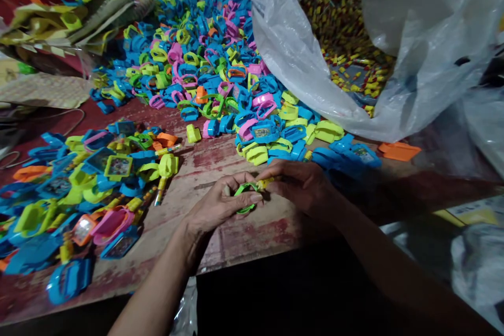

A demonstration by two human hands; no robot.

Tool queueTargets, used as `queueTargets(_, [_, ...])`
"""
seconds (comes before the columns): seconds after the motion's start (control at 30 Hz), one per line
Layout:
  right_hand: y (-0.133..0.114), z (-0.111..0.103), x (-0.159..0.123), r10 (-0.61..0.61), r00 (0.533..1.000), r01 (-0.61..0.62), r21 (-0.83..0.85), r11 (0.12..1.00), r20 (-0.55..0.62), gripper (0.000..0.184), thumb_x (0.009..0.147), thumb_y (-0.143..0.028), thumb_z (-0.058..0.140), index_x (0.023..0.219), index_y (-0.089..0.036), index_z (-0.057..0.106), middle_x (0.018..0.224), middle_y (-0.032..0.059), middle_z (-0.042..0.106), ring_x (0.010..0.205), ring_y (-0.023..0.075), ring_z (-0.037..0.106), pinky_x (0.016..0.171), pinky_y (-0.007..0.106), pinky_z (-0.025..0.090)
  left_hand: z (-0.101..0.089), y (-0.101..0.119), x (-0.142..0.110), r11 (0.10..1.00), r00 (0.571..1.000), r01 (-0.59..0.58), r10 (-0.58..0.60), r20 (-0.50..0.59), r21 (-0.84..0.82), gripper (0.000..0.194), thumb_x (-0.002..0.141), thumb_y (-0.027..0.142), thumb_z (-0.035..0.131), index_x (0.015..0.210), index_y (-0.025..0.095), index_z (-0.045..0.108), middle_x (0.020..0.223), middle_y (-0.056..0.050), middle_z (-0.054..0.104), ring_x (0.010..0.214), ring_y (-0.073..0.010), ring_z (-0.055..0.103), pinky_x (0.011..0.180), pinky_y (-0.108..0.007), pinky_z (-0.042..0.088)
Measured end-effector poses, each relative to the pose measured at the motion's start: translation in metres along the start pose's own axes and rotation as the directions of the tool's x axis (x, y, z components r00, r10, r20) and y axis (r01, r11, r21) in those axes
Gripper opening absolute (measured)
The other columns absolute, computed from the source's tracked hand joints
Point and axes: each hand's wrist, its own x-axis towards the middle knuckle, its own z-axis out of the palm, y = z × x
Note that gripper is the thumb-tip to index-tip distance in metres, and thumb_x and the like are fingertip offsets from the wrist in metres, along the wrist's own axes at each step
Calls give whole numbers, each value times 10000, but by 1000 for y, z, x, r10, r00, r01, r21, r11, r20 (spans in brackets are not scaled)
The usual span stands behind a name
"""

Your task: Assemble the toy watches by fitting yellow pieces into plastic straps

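Observation:
Near the front edge of the worn red table, my left hand (226, 200) is closed round a green plastic toy watch (246, 207), its thumb pressed over the band. My right hand (300, 185) pinches a small yellow tube (264, 183) against the far right side of the watch. The two hands almost meet there. Fingers hide part of both pieces, so I cannot tell how far the tube sits in the watch.
A big heap of blue, pink and yellow-green toy watches (189, 71) covers the back. At left lies another pile with tubes attached (84, 181). A plastic bag (291, 47) of yellow tubes (350, 58) stands at back right. An orange piece (399, 150) lies right.

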Motion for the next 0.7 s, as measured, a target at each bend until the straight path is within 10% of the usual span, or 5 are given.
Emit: queueTargets(0.7, [-12, -4, -13, -165, 923, 302, -392, 869, 347, 235, 966, -93, 438, 1061, -149, 645, 933, 79, 622, 907, 181, 620, 808, 307, 513, 10, -1, 2, 982, 990, 88, -105, 98, 165, 324, 798, 443, 675, 810, 127, 604, 666, -6, 579, 518, -65, 353, 484, -209, 244])
